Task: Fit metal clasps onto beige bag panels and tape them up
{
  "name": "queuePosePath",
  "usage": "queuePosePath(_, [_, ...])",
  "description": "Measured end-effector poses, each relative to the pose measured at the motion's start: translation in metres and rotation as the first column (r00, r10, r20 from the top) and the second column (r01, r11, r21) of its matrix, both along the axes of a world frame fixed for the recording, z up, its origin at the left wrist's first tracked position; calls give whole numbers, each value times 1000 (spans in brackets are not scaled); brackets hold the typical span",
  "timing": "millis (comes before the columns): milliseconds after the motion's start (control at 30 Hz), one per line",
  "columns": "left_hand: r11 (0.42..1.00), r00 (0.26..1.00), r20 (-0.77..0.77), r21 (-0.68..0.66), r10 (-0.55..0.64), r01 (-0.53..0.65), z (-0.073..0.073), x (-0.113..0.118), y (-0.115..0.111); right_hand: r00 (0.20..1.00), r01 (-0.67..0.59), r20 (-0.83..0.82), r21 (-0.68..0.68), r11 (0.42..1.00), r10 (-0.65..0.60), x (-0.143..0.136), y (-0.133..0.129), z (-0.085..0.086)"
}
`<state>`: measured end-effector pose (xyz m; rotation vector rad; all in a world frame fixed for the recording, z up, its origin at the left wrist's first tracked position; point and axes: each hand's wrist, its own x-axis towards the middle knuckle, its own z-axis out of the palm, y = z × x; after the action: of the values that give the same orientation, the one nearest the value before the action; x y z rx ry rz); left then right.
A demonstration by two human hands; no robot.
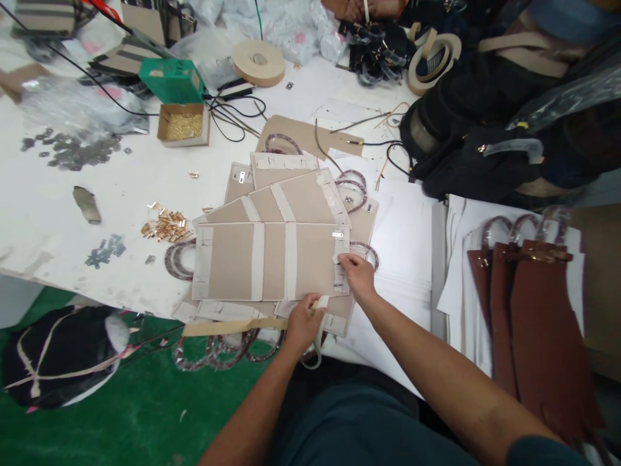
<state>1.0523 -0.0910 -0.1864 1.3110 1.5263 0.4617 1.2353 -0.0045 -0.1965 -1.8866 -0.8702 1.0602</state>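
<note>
Two hands' fingers pinch tape strips (317, 304) over panels (269, 259) on cluttered white table (43, 213).

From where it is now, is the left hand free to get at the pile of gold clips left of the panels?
Probably not at once: the left hand grips a tape strip, though nothing blocks the gold clips.

Bag-making workshop: cut panels (270, 261), tape rolls (259, 62), brass fittings (167, 227) on worktable (58, 194).

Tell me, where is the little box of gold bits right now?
In the head view, the small cardboard box sits upper left on the white table, just below the green box.
</note>
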Motion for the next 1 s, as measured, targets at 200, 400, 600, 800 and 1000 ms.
queuePosePath(200, [1000, 1000, -13, -3, 13, -13, -8, 1, 0, 991, -1, 137, -39, 999, 6, -5, 0, -8])
queuePosePath(400, [1000, 1000, 29, -5, 10, -10, -8, 0, 3, 980, 28, 196, -68, 997, -14, -1, 8, -11])
queuePosePath(600, [998, 987, 154, -64, 37, -27, 13, -1, 1, 992, 27, 124, -89, 996, -16, 8, 16, -4])
queuePosePath(800, [998, 999, -36, 59, -26, 28, 39, 7, -1, 954, -300, 0, 2, 954, 300, 20, -27, 45])
queuePosePath(1000, [974, 980, -105, 138, -168, 182, 50, 18, -1, 548, -811, 309, -32, 584, 778, 28, -64, 80])
